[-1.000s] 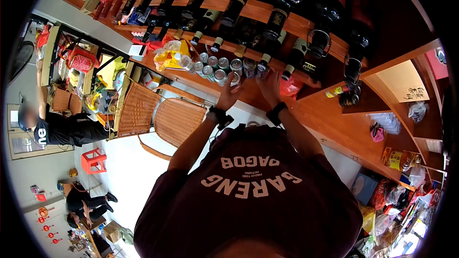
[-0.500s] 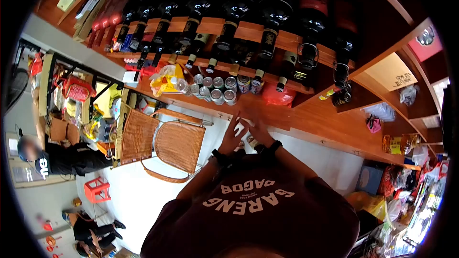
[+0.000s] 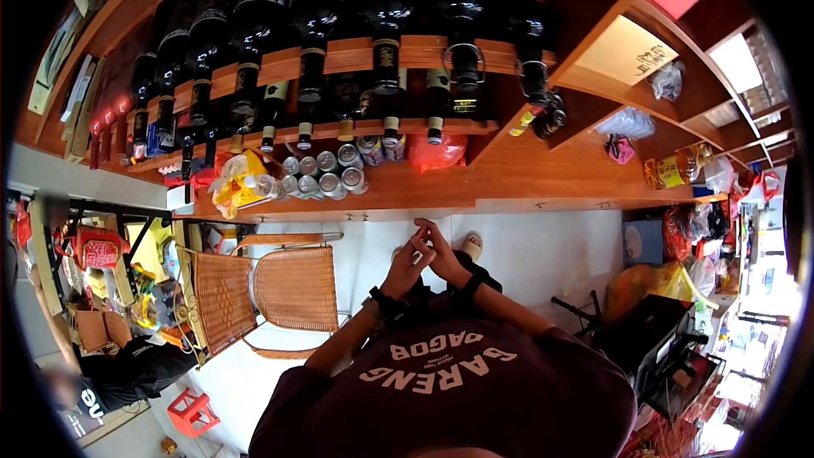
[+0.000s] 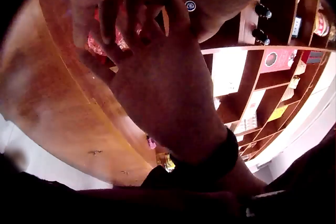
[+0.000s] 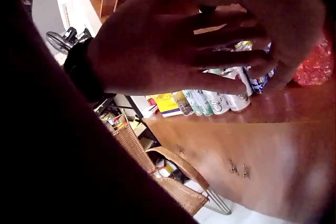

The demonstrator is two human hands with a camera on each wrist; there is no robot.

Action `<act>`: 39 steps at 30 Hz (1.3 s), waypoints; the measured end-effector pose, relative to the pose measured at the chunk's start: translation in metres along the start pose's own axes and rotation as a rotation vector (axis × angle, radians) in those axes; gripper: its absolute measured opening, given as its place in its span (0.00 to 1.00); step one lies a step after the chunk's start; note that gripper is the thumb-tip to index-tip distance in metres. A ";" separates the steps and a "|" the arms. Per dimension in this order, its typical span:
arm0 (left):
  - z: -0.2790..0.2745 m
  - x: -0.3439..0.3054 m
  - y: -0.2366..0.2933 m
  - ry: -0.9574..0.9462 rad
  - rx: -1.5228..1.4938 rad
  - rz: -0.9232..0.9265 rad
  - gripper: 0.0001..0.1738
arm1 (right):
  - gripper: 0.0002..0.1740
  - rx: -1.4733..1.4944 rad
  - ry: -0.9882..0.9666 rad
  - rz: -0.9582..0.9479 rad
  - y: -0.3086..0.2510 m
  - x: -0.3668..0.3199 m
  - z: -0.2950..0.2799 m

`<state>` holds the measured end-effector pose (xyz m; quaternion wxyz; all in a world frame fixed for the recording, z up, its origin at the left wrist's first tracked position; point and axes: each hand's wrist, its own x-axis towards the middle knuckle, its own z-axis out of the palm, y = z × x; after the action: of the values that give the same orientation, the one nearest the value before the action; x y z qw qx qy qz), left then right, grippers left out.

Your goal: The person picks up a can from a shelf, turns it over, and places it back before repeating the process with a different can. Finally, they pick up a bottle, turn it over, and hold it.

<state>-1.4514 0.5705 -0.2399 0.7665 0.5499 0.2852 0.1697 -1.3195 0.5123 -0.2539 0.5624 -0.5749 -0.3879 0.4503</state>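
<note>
In the head view my left hand (image 3: 409, 266) and my right hand (image 3: 446, 258) meet in front of my body, over the floor just short of the wooden cabinet (image 3: 509, 190). Their fingers are extended and overlap at the tips, with nothing held. The left wrist view has the right hand (image 4: 163, 82) reaching across with spread fingers; the right wrist view has the left hand (image 5: 152, 50), also with fingers spread. Beyond them, silver-topped drink cans (image 3: 329, 183) stand grouped on the cabinet ledge. A red plastic bag (image 3: 437, 153) lies to their right.
Dark bottles (image 3: 314, 13) lie on a wooden rack above the cans. A yellow bag (image 3: 233, 191) sits left of the cans. A wicker chair (image 3: 295, 287) stands at left, a red stool (image 3: 193, 412) below it. Black equipment (image 3: 640, 331) stands at right.
Both hands have drawn back from the cans to in front of my body, where their fingers came together. The head view has turned, moving the cans and bottles leftward in it.
</note>
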 end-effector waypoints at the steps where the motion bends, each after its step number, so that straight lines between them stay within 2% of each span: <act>1: 0.002 0.004 0.003 0.000 0.026 0.001 0.37 | 0.29 -0.025 -0.001 0.013 0.000 -0.001 -0.004; 6: 0.028 0.027 0.009 -0.107 0.006 0.047 0.33 | 0.25 0.106 0.092 0.036 -0.019 -0.013 -0.033; 7: 0.034 0.033 0.009 -0.116 0.053 0.016 0.31 | 0.20 0.063 0.152 -0.006 -0.022 -0.016 -0.043; 9: 0.056 0.046 0.009 -0.155 0.052 0.021 0.29 | 0.18 0.019 0.195 0.003 -0.027 -0.023 -0.068; 12: 0.098 0.069 0.003 -0.226 0.082 0.028 0.26 | 0.16 -0.034 0.281 0.022 -0.031 -0.043 -0.115; 16: 0.164 0.093 -0.006 -0.355 0.107 0.012 0.24 | 0.13 0.060 0.363 0.071 -0.025 -0.075 -0.182; 19: 0.217 0.112 -0.009 -0.399 0.102 0.039 0.23 | 0.12 0.078 0.481 0.009 -0.034 -0.097 -0.224; 20: 0.235 0.117 -0.011 -0.429 0.107 0.064 0.21 | 0.12 0.080 0.510 -0.006 -0.039 -0.106 -0.238; 22: 0.266 0.129 -0.014 -0.520 0.124 -0.012 0.16 | 0.11 0.081 0.551 -0.052 -0.039 -0.121 -0.267; 24: 0.304 0.133 -0.015 -0.544 0.073 0.057 0.13 | 0.10 0.123 0.569 -0.091 -0.039 -0.139 -0.296; 26: 0.335 0.139 -0.024 -0.573 0.108 0.046 0.12 | 0.10 0.164 0.614 -0.049 -0.039 -0.159 -0.319; 30: 0.387 0.148 -0.035 -0.724 0.150 -0.020 0.16 | 0.12 0.117 0.722 -0.008 -0.056 -0.205 -0.351; 31: 0.398 0.153 -0.038 -0.772 0.180 -0.032 0.20 | 0.13 0.092 0.739 -0.011 -0.048 -0.215 -0.360; 35: 0.437 0.157 -0.040 -0.864 0.229 0.003 0.25 | 0.12 0.169 0.839 -0.077 -0.041 -0.238 -0.384; 39: 0.458 0.163 -0.032 -0.901 0.290 -0.033 0.25 | 0.12 0.204 0.899 -0.099 -0.042 -0.246 -0.395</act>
<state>-1.0405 0.3111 -0.2045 0.7316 0.6656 -0.0461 -0.1396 -1.0121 0.1631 -0.2067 0.7492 -0.6358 -0.0862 0.1647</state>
